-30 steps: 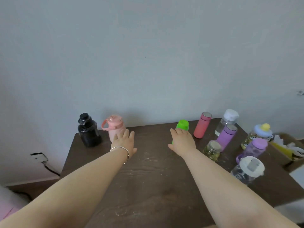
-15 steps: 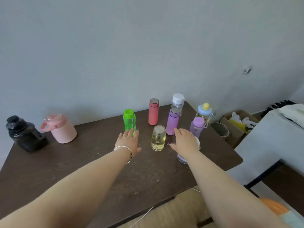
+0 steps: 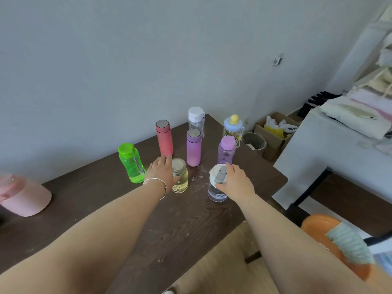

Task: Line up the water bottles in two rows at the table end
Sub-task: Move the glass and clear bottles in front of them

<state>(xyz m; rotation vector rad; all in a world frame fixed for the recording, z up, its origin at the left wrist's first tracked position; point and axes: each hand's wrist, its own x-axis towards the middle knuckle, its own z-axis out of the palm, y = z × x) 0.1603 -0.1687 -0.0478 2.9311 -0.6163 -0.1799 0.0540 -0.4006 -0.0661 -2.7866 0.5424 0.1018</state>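
Observation:
Several bottles stand at the right end of the dark table [image 3: 127,219]. At the back are a red flask [image 3: 164,137], a white-capped clear bottle [image 3: 196,119] and a blue-and-yellow-capped bottle [image 3: 233,128]. In front stand a purple flask [image 3: 193,147] and a purple-lidded bottle [image 3: 226,150]. A green bottle [image 3: 131,164] stands left of them. My left hand [image 3: 161,171] lies flat, fingers straight, its thumb against a glass jar of yellowish liquid [image 3: 180,180]. My right hand [image 3: 235,181] grips the white lid of a clear bottle [image 3: 216,193] from the right.
A pink jug [image 3: 23,195] sits at the table's left. Past the right table edge are a small bin [image 3: 254,141], a cardboard box [image 3: 273,132] and a white surface with folded cloth [image 3: 350,117]. An orange stool [image 3: 331,240] is at lower right.
The view has swung right, away from the black and pink jugs. My left hand went from the green bottle to the jar. My right hand stays on the white-lidded bottle.

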